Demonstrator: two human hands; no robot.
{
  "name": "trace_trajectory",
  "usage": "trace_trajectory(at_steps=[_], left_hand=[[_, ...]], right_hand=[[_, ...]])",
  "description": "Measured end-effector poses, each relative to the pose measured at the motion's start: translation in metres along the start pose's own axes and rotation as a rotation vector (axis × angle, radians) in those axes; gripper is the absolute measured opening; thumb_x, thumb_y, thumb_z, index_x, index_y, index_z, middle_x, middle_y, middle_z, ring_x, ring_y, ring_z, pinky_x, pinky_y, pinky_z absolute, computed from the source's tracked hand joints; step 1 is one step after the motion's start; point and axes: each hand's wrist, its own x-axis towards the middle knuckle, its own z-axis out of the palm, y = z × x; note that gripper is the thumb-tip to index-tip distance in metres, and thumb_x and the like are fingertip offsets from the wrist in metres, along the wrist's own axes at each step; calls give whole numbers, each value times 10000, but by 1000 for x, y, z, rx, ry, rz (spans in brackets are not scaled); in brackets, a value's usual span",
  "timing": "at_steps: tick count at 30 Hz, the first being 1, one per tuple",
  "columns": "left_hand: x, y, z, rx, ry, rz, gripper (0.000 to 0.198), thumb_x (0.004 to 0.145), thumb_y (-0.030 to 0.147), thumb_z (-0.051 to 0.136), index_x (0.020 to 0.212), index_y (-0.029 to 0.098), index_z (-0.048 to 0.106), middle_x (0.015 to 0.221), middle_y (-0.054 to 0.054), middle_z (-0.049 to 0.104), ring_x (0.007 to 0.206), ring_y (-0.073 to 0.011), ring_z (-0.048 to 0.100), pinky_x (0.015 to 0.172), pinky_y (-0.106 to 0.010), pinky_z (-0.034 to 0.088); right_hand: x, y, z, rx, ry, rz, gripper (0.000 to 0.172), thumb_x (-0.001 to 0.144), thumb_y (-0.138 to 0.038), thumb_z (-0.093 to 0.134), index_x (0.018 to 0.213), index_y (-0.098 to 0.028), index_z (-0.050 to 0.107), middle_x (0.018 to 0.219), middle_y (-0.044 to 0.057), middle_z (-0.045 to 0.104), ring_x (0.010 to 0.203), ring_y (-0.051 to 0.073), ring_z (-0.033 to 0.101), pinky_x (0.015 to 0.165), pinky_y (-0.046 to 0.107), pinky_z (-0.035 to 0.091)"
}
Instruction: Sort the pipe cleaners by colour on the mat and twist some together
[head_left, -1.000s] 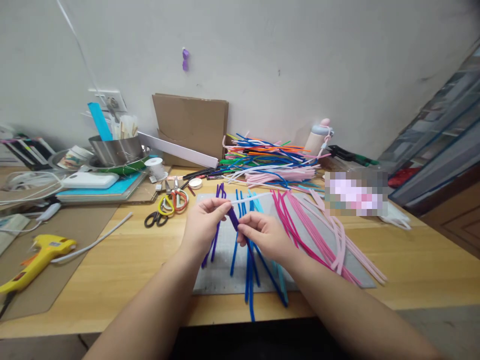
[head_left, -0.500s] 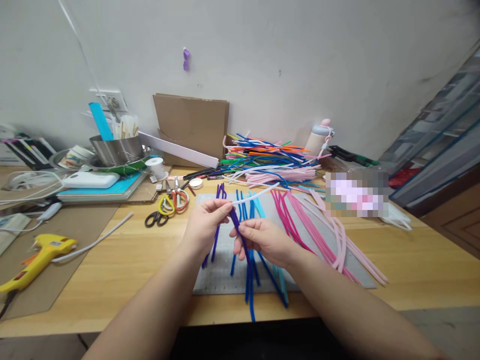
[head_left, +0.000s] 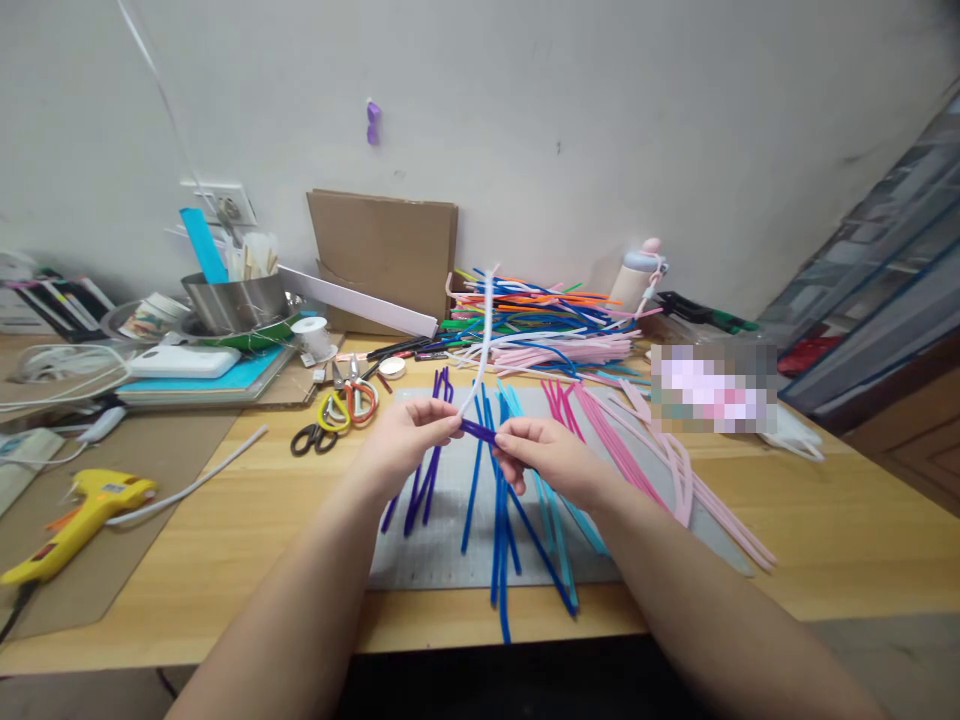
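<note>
Between my hands a purple pipe cleaner (head_left: 478,431) runs nearly level; whether it is one strand or several I cannot tell. My left hand (head_left: 416,435) pinches its left end, together with the base of a white pipe cleaner (head_left: 487,335) that curves upward. My right hand (head_left: 541,455) is closed on the purple one's right end. Beneath them, on a grey mat (head_left: 442,560), lie purple pipe cleaners (head_left: 431,480), blue ones (head_left: 496,540), light blue ones (head_left: 551,520) and pink ones (head_left: 622,450).
A heap of mixed pipe cleaners (head_left: 555,320) lies at the back, by cardboard (head_left: 382,255) and a bottle (head_left: 637,280). Scissors (head_left: 337,410), a spool (head_left: 311,338) and a yellow glue gun (head_left: 82,520) are on the left. A metal container (head_left: 236,305) stands behind.
The held purple pipe cleaner has swung from steeply slanted to almost level, as my right hand moved right and up. The white one has turned from pointing right to upright.
</note>
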Motion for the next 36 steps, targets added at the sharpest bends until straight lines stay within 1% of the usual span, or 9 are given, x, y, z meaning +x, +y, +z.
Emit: trace_trajectory(at_steps=[4,9,12,16,21,29,32,34,36], left_hand=[[0,-2,1,110,-8,12,233,622,313,750,754,130,693,722,-47,697,685,-153,611,698,-270,433],[-1,-2,4,83,-66,30,271,600,269,761,830,139,703,817,-56,720,766,-177,640,769,-297,454],[-2,0,4,61,-22,32,256,605,283,764,806,139,698,768,-55,723,738,-176,652,753,-295,464],[-2,0,5,38,29,11,219,590,293,775,705,136,674,654,-52,709,660,-182,661,673,-286,477],[1,-6,9,-55,22,-6,248,585,312,780,664,132,629,579,-37,676,614,-183,668,608,-269,484],[3,-14,15,-278,-3,-54,323,562,341,803,696,145,585,617,24,631,595,-122,653,736,-299,537],[3,-13,15,-272,-15,-65,317,563,333,809,687,138,592,608,13,633,583,-131,654,702,-293,542],[3,-12,15,-245,-28,-74,322,551,333,818,675,129,602,605,-1,642,580,-146,661,667,-288,542],[3,-12,15,-215,-43,-84,330,545,347,821,667,124,612,608,-12,652,580,-157,666,640,-282,538]], right_hand=[[0,-2,-3,-64,18,31,290,769,-422,569,670,-153,522,483,-39,547,388,75,493,419,198,381],[1,-1,-4,-54,41,35,270,755,-401,565,650,-155,524,461,-39,540,372,73,478,401,191,364],[1,-1,-4,-60,43,43,260,750,-389,564,643,-156,524,456,-40,537,372,71,476,399,188,364],[0,-2,-5,-61,41,45,256,751,-385,564,641,-157,526,454,-41,534,372,70,471,398,188,364],[0,-3,-4,-79,38,39,262,754,-393,569,647,-156,533,457,-41,531,375,71,464,398,190,362],[-1,-3,-6,-16,18,28,276,756,-407,572,644,-158,534,443,-44,524,366,69,456,395,188,356],[-1,-2,-8,-53,-15,49,275,760,-416,558,687,-151,565,488,-24,559,386,82,483,407,204,375],[0,0,-9,-165,38,29,249,767,-386,556,803,-145,610,565,-16,589,389,70,465,404,205,360],[2,4,-8,-261,106,-59,266,769,-344,571,956,-161,620,647,-15,604,429,64,464,423,203,351]])
